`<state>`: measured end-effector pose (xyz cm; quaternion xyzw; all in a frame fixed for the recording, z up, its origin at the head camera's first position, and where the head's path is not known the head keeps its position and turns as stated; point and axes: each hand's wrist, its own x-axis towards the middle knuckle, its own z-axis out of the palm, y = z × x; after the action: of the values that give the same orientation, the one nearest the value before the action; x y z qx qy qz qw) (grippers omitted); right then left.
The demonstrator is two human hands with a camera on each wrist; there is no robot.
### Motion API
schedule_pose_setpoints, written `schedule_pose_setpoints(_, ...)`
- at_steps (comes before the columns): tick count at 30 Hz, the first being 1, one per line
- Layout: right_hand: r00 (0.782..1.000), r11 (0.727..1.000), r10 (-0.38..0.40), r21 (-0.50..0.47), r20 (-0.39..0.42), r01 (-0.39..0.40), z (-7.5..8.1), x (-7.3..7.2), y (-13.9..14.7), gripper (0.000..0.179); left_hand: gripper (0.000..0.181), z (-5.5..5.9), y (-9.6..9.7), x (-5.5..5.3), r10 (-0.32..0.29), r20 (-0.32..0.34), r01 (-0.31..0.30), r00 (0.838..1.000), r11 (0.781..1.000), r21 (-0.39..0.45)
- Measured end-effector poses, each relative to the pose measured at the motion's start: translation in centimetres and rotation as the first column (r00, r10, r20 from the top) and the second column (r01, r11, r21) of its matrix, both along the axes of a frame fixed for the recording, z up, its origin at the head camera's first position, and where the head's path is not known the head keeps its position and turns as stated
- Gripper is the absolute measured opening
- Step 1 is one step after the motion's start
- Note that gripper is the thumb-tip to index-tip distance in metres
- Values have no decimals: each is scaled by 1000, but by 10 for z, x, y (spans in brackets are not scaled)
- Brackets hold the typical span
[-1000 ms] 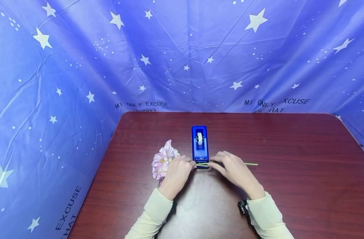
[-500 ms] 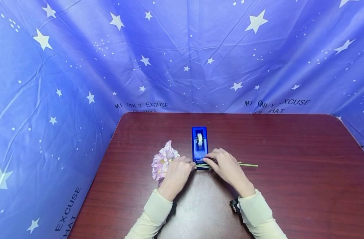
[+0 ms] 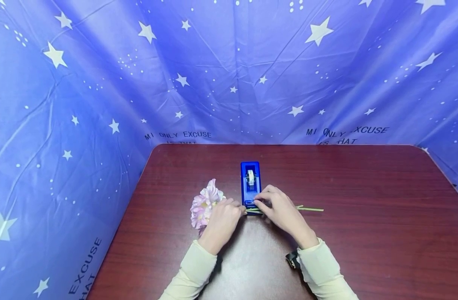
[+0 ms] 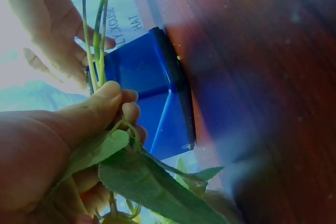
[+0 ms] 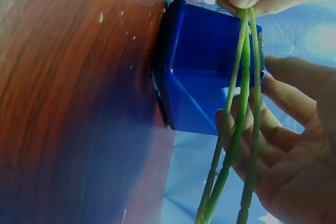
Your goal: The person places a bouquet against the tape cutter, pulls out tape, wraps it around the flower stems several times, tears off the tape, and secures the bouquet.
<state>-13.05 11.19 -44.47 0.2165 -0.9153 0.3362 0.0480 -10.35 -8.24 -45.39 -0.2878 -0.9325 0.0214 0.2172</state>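
A bunch of pink-and-white flowers (image 3: 202,208) lies to the left of a blue tape dispenser (image 3: 245,196). My left hand (image 3: 224,216) pinches their green stems (image 5: 244,72) between thumb and fingers, just below the leaves (image 4: 152,184). The stems run rightward across the dispenser's near end and pass under my right hand (image 3: 283,210). My right thumb and forefinger come close together at the toothed cutter (image 5: 261,48); I cannot tell whether they grip the tape end. The other right fingers reach behind the stems. A roll of tape (image 3: 250,178) sits in the dispenser.
The dispenser stands on a dark red wooden table (image 3: 364,233) with rounded far corners. A blue star-patterned curtain (image 3: 214,62) hangs behind the table and along its left side.
My right hand has moved left, from the stems right of the dispenser to its cutter. The left hand keeps its hold on the stems. The view has tipped slightly.
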Motion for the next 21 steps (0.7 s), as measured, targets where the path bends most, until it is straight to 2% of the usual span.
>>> schedule_pose_setpoints(8, 995, 996, -61, -64, 80, 66, -1, -1, -5, 12, 12, -1, 0, -1, -11, 6, 10, 1000, 1000, 12)
schedule_pose_setpoints(15, 991, 989, -129, -64, 46, 131, 0, -2, -10, 7, 13, -1, 0, -1, -12, 4, 12, 1000, 1000, -3)
schedule_pose_setpoints(21, 988, 985, -155, -75, 14, 155, -2, -1, -13, 6, 14, 1, 1, 0, -6, 19, 7, 1000, 1000, -13)
